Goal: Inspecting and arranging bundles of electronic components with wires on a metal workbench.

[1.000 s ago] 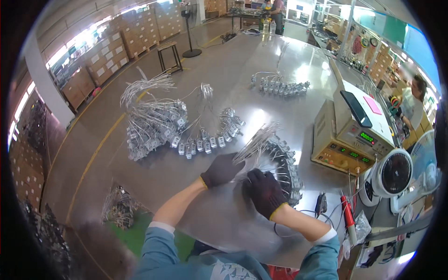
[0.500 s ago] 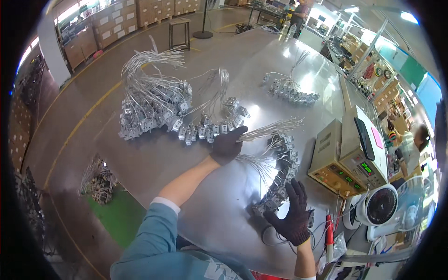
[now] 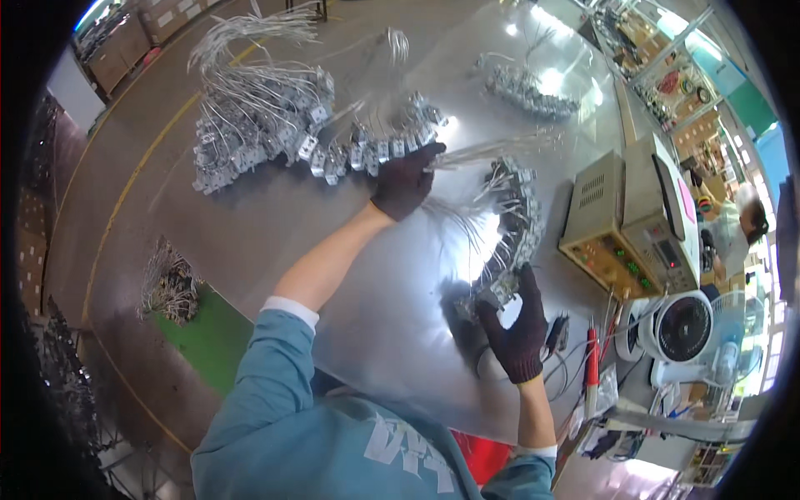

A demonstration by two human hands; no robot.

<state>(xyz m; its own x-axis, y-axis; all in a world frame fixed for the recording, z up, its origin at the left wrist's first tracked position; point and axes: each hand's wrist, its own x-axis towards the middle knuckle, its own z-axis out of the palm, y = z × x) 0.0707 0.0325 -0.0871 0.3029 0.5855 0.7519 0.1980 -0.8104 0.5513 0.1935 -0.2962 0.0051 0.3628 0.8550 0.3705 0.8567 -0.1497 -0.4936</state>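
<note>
My left hand, in a dark knitted glove, is closed round a bundle of thin pale wires that fans out to the right. The wires run to a curved row of small metal box-shaped parts. At the row's near end my right hand, gloved the same way, has thumb and fingers on either side of the last parts. A second row of such parts lies just beyond my left hand. Left of it is a large heap of metal parts with their wires trailing away.
On the right stand a bench instrument with lit displays and a small round fan. A red-handled probe and cables lie near my right wrist. Another group of wired parts sits farther back. A person is at the right.
The view has tilted down, so the table sits higher in it. My right hand has closed in on the row's near end, which looks slightly lifted. The left keeps its wires.
</note>
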